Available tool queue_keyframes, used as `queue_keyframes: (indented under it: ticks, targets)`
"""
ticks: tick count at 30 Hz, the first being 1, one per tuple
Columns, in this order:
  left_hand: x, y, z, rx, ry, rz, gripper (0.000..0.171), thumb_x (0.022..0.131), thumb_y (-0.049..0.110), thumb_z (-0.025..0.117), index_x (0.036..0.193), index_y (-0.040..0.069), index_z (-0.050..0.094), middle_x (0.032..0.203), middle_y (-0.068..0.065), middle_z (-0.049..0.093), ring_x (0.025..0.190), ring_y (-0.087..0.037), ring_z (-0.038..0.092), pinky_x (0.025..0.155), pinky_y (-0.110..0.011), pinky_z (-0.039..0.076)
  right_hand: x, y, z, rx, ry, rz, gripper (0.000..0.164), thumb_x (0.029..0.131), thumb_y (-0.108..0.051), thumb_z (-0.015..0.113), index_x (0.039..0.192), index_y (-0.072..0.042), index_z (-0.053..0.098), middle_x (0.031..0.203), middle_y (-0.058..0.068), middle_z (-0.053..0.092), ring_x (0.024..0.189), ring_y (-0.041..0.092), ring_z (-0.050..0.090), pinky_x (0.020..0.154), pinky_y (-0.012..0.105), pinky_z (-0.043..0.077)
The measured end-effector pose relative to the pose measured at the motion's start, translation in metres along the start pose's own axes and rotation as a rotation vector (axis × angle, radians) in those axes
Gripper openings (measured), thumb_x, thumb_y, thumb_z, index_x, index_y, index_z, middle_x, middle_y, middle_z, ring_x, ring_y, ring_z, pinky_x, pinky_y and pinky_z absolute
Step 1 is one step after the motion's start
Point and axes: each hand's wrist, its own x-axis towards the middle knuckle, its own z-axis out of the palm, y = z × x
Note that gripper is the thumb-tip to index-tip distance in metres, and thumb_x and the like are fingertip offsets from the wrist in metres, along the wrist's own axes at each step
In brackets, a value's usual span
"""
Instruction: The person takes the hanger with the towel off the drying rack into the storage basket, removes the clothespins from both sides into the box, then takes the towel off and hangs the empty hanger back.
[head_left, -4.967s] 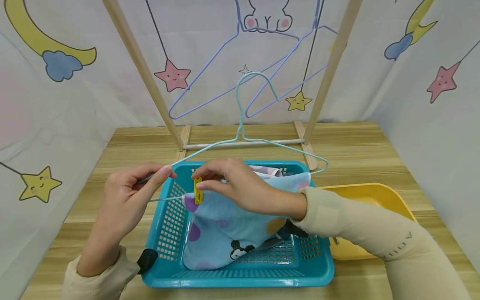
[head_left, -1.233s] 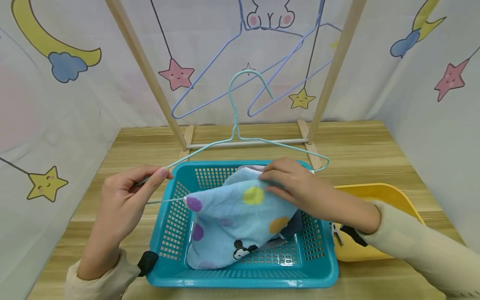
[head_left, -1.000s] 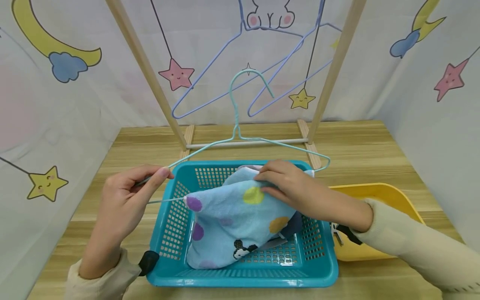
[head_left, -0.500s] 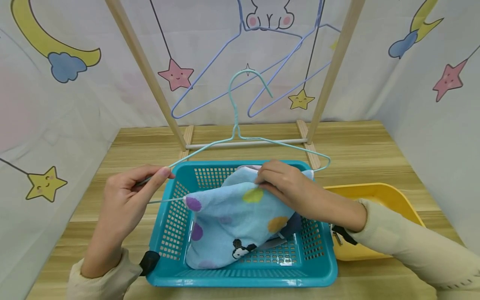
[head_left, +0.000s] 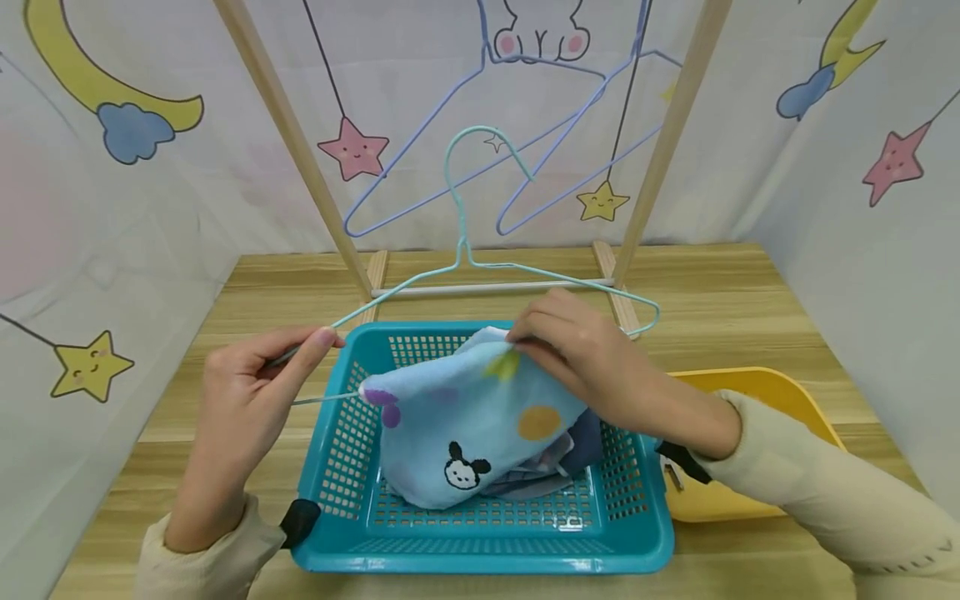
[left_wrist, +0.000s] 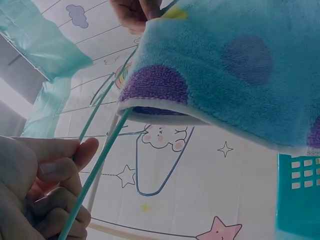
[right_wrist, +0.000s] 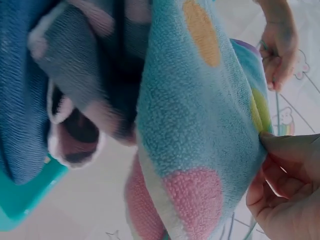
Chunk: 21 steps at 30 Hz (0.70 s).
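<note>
My left hand (head_left: 251, 400) grips the left end of a mint-green wire hanger (head_left: 462, 221), between thumb and fingers. A light-blue towel (head_left: 442, 408) with coloured dots and a small dog face is draped over the hanger's bottom bar. In the left wrist view the bar (left_wrist: 97, 170) runs into the fold of the towel. My right hand (head_left: 592, 358) pinches the towel's top edge right of its middle, at a lime dot. Thumb and fingertips on the cloth show in the right wrist view, beside the right hand (right_wrist: 292, 185). The bar under that pinch is hidden.
Below stands a teal basket (head_left: 480, 563) with dark blue and grey cloths (head_left: 588, 442) in it. A yellow tray (head_left: 795, 400), holding a metallic clip (head_left: 672, 475), sits at right. Behind, a wooden rack (head_left: 288, 150) carries lavender hangers (head_left: 412, 142).
Five seconds ago my right hand held a yellow clip at the towel's left corner; that clip is gone from view. Just now the hanger and towel rose slightly, the hook leaning left.
</note>
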Motion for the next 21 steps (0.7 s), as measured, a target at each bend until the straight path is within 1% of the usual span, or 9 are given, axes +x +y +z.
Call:
queue_keyframes:
  ticks: [3,6,9,13,16,21]
  targets:
    - [0.000,0.000,0.000,0.011,0.006,0.008,0.013,0.096,0.007,0.067,0.102,0.005,0.078,0.084,0.016,0.070,0.045,-0.009,0.029,0.040,-0.027,0.023,0.005,-0.002,-0.003,0.005,0.034,-0.008,0.017,0.085,0.010,0.072,0.097,-0.002,0.069,0.099,0.006,0.066,0.095,0.020,0.060,0.082,0.033,0.052]
    - [0.000,0.000,0.000,0.019,0.009,0.018,0.014,0.097,0.009,0.067,0.102,0.004,0.078,0.082,0.016,0.069,0.044,-0.009,0.028,0.040,-0.027,0.023,0.011,-0.005,-0.008,0.027,0.061,-0.016,0.016,0.085,0.010,0.072,0.096,-0.002,0.068,0.099,0.006,0.067,0.093,0.018,0.061,0.081,0.030,0.051]
    - [0.000,-0.001,0.000,0.027,0.010,0.028,0.014,0.097,0.011,0.067,0.102,0.004,0.078,0.080,0.016,0.068,0.044,-0.009,0.028,0.039,-0.027,0.023,0.017,-0.008,-0.014,0.059,0.070,-0.006,0.016,0.087,0.010,0.071,0.098,-0.002,0.068,0.098,0.004,0.067,0.088,0.013,0.060,0.075,0.025,0.050]
    - [0.001,-0.001,0.001,0.020,0.028,0.023,0.013,0.096,0.009,0.068,0.101,0.004,0.079,0.078,0.016,0.068,0.044,-0.008,0.029,0.040,-0.026,0.023,0.024,-0.012,-0.021,0.087,0.086,0.007,0.017,0.087,0.010,0.070,0.097,-0.003,0.068,0.094,0.002,0.066,0.081,0.009,0.056,0.071,0.022,0.048]
    - [0.002,-0.002,0.002,0.021,0.048,0.014,0.012,0.095,0.007,0.069,0.100,0.006,0.079,0.080,0.018,0.069,0.044,-0.006,0.032,0.040,-0.025,0.023,0.029,-0.015,-0.025,0.101,0.108,0.005,0.016,0.086,0.011,0.071,0.096,-0.003,0.068,0.093,0.003,0.067,0.082,0.009,0.058,0.073,0.021,0.049]
    - [0.002,-0.003,0.002,0.030,0.064,0.033,0.012,0.094,0.005,0.069,0.099,0.006,0.080,0.084,0.021,0.070,0.046,-0.004,0.035,0.041,-0.024,0.024,0.036,-0.019,-0.033,0.147,0.146,0.033,0.016,0.085,0.010,0.073,0.096,-0.001,0.070,0.095,0.005,0.068,0.086,0.010,0.062,0.076,0.023,0.054]
